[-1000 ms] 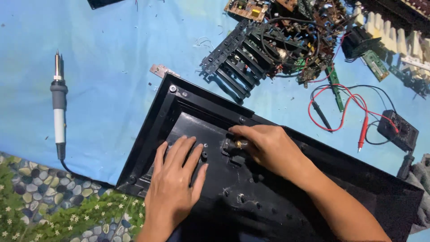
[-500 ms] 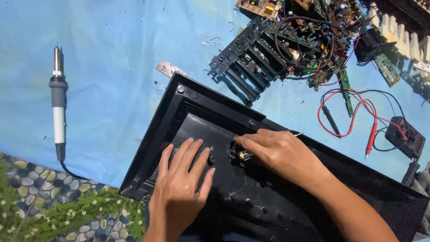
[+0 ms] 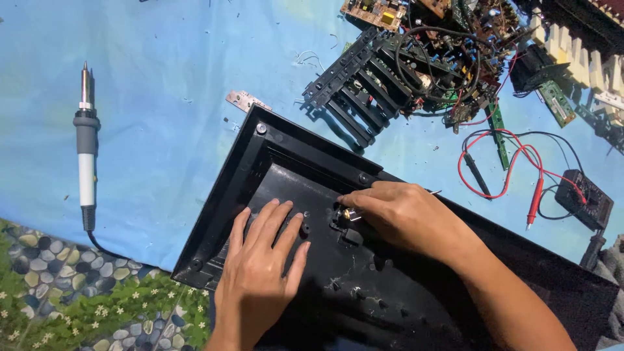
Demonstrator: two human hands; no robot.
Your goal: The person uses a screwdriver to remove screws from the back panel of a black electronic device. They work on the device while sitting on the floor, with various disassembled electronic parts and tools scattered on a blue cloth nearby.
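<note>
- While the black plastic casing [image 3: 273, 162] lay on the blue sheet [image 3: 162, 97], its long axis ran diagonally, from the corner at upper left toward lower right.
- Left hand [image 3: 263, 260] rested flat on the casing's inner floor, fingers spread wide, gripping nothing.
- Right hand [image 3: 403, 218] was curled narrow, fingertips pinching a small brass-coloured part [image 3: 349, 214] in the casing.
- Soldering iron [image 3: 86, 149] lay well apart, tip pointing up-frame.
- Versus half a second earlier: both hands kept the same spots; only the view shifted slightly.
</note>
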